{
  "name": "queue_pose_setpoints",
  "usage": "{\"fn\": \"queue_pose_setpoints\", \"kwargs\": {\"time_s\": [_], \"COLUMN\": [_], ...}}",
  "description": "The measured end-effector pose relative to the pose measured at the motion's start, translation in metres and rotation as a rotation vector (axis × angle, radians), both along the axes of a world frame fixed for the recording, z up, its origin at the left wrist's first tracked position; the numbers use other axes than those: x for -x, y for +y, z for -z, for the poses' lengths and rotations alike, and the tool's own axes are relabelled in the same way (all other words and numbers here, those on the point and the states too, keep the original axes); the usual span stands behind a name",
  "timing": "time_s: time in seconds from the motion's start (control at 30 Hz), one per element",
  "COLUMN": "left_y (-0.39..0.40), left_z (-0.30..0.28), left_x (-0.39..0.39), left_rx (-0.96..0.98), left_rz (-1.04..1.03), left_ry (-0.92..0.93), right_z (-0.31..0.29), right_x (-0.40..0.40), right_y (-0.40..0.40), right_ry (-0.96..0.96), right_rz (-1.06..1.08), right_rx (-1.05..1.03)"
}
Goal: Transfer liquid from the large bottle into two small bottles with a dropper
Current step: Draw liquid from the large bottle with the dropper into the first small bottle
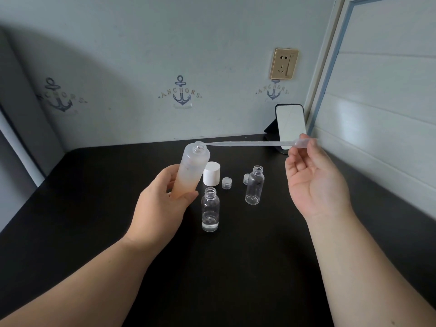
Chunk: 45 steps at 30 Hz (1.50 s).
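Frosted large bottle [192, 169] is tilted in the left hand's [160, 204] closed grip. The right hand [313, 178] pinches the dropper [250, 144], tip at its mouth. Next, likely drawing liquid for the small bottles.

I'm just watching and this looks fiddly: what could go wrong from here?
The left hand holds the uncapped large bottle tilted above the table, so liquid might spill from its mouth. The right hand pinches the dropper only at its bulb end, with the long stem almost level; the tip could miss the narrow neck. The two small bottles stand open close by and could be knocked over.
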<state>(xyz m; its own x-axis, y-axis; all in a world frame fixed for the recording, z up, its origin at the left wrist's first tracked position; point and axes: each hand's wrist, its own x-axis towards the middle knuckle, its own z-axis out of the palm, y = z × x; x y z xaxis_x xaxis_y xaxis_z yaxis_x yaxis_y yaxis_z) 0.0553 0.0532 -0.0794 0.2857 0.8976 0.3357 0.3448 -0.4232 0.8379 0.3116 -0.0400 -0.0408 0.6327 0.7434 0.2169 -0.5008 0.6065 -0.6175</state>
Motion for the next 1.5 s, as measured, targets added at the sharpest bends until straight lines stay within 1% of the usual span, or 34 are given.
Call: {"fn": "queue_pose_setpoints", "kwargs": {"time_s": [0.23,0.37,0.6,0.93,1.3,1.5], "left_y": [-0.001,0.005,0.007,0.005,0.006,0.005], "left_z": [-0.005,0.002,0.003,0.003,0.005,0.005], "left_x": [0.002,0.004,0.004,0.002,-0.001,-0.002], "left_rx": [-0.100,-0.097,-0.128,-0.198,-0.271,-0.265], "left_rz": [-0.047,-0.099,-0.125,-0.102,-0.089,-0.090], "left_ry": [0.038,0.041,0.094,0.148,0.187,0.175], "right_z": [0.000,0.001,0.001,-0.001,0.007,0.006], "right_x": [-0.004,-0.005,-0.007,0.003,0.016,0.017], "right_y": [-0.001,-0.002,-0.002,-0.003,0.003,0.003], "right_ry": [-0.056,-0.068,-0.043,-0.129,-0.359,-0.401], "right_rz": [0.065,0.096,0.113,0.055,-0.087,-0.128], "right_rx": [0.032,0.057,0.094,0.082,0.107,0.117]}}
